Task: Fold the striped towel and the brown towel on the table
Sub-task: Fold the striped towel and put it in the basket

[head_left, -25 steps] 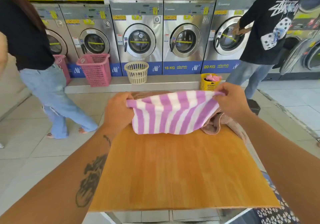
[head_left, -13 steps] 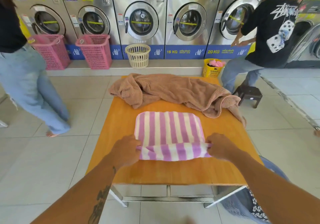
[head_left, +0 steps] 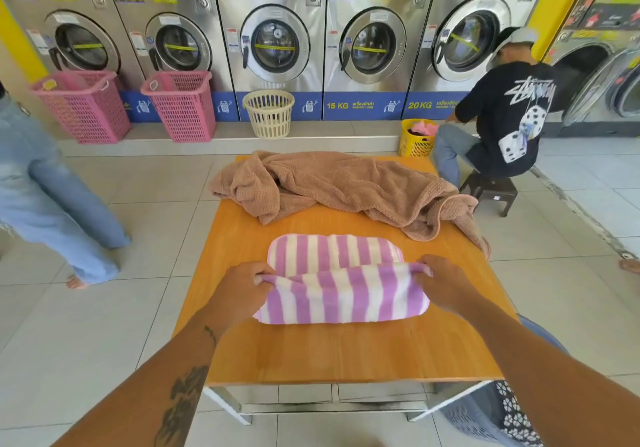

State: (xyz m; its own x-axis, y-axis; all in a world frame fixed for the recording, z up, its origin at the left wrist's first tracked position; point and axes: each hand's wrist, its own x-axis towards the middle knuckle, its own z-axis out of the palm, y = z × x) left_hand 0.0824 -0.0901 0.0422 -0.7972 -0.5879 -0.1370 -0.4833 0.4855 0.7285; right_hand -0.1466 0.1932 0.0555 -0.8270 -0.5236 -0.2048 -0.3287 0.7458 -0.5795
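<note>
Two hands held the striped towel (head_left: 339, 294), which lay on the near half of the wooden table (head_left: 346, 353). Left hand (head_left: 239, 291) pinched the left corner of its raised near layer; right hand (head_left: 446, 287) pinched the right corner. Far part lay flat beneath. Brown towel (head_left: 339, 187) sat crumpled along the table's far edge, one end hanging off the right side, near the striped one. A cream basket (head_left: 269, 112) stood against the washing machines (head_left: 273, 41).

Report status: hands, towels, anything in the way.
Left hand and right hand pinch striped towel, near edge lifted mid-fold. Brown towel crumpled beyond it, unfolded. Nothing in the way.
</note>
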